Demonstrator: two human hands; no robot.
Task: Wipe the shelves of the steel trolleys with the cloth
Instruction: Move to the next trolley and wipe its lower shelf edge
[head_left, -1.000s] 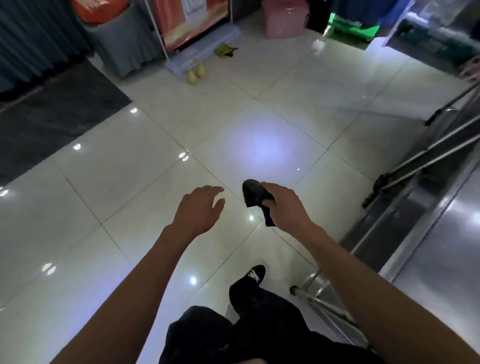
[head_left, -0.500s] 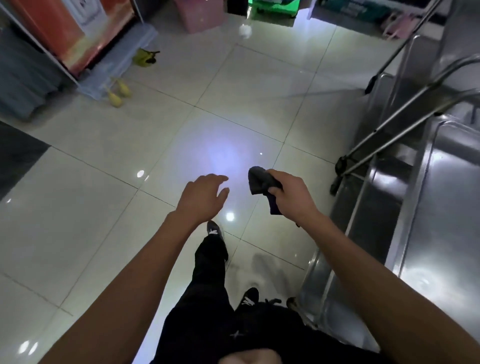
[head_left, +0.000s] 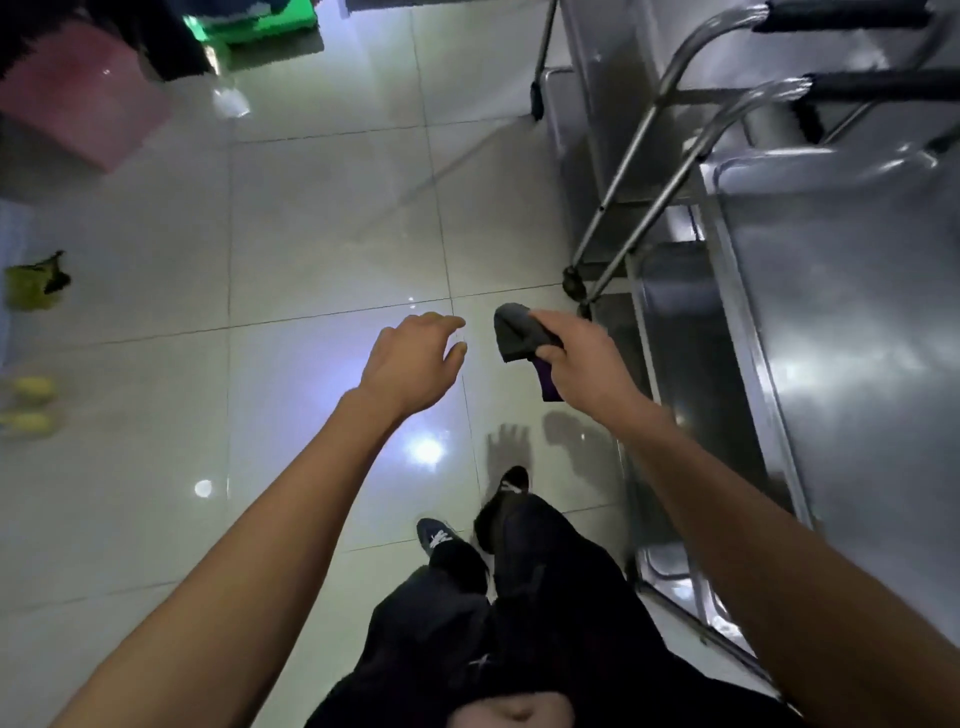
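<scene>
My right hand (head_left: 584, 358) grips a bunched grey and purple cloth (head_left: 517, 332), held in the air over the tiled floor just left of the steel trolley. The trolley's top shelf (head_left: 852, 364) fills the right side, and a lower shelf (head_left: 685, 364) shows beneath it near my right wrist. A second steel trolley (head_left: 613, 67) stands behind it, with tubular handles with black grips (head_left: 883, 85). My left hand (head_left: 415, 358) hovers open beside the cloth, fingers loosely curled, holding nothing.
Glossy white floor tiles (head_left: 322, 218) spread left and ahead. A pink box (head_left: 83, 93) and a green object (head_left: 265, 23) sit at the far top left. A yellow-green item (head_left: 34, 286) and yellow slippers (head_left: 28, 402) lie at the left edge. My legs and dark shoes (head_left: 452, 540) are below.
The view has swung right and down, so the trolleys now fill the right side. My feet have stepped closer to them. Both hands keep the same pose, cloth still held.
</scene>
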